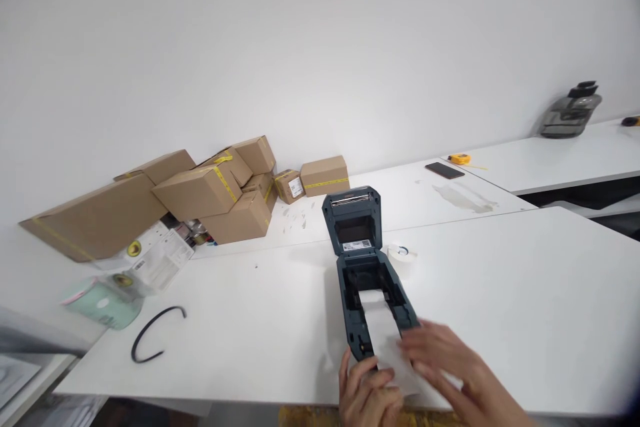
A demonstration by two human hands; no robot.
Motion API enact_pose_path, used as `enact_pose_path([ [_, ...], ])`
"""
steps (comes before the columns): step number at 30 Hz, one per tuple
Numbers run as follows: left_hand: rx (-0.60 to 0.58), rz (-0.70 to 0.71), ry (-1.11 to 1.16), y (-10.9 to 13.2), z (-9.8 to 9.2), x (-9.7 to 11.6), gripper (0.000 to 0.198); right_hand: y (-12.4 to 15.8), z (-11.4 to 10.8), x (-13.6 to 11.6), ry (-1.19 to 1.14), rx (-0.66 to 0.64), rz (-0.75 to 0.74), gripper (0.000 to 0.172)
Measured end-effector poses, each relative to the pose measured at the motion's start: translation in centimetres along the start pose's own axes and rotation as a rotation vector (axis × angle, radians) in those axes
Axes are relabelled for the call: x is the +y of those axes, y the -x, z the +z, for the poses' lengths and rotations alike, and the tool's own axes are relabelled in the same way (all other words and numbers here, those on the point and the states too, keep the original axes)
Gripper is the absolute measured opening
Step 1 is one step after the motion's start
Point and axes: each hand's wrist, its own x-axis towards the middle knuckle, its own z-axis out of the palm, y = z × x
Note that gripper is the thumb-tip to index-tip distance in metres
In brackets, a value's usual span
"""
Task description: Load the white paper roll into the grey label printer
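Observation:
A dark label printer (353, 310) stands on the white table with its lid (354, 221) raised. A strip of white label paper (383, 328) runs through it and out over its front edge. My left hand (367, 390) is at the printer's front left corner, its curled fingers on the front edge and the paper. My right hand (447, 363) reaches in from the right, fingers stretched out and slightly blurred, over the right edge of the paper. A white label roll (401, 259) lies just right of the printer.
Cardboard boxes (195, 190) are piled at the back left. A black curved band (145, 335) and a green pouch (103, 303) lie at the left. Further back right are a phone (445, 170), a yellow tape measure (459, 159) and a large bottle (570, 113).

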Motion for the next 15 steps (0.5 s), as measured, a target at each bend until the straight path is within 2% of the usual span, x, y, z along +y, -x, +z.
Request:
enact_pose_path([
  [2, 0.000, 0.002, 0.005, -0.2, -0.1, 0.2, 0.021, -3.3, -0.6, 1.4, 0.090, 0.015, 0.041, 0.027],
  [3, 0.001, 0.002, 0.003, -0.3, -0.2, 0.3, 0.021, -5.2, -0.6, 2.2, 0.157, -0.044, 0.058, 0.029],
  [4, 0.003, 0.000, -0.001, -0.4, -0.2, 0.4, 0.021, -7.1, -0.3, 3.0, 0.238, -0.130, 0.070, 0.032],
  [6, 0.009, -0.002, -0.009, -0.4, -0.2, 0.5, 0.021, -10.5, 0.9, 4.3, 0.399, -0.390, 0.084, 0.037],
  [8, 0.016, 0.003, -0.013, -0.2, -0.1, 0.4, 0.021, -12.8, 2.3, 5.2, 0.430, -0.515, 0.053, 0.029],
  [11, 0.024, 0.011, -0.023, 0.1, 0.1, 0.3, 0.020, -13.9, 3.8, 6.0, 0.412, -0.589, 0.017, 0.023],
  [15, 0.026, 0.027, -0.030, 0.3, 0.3, 0.3, 0.019, -13.5, 4.3, 6.7, 0.359, -0.599, 0.017, 0.024],
])
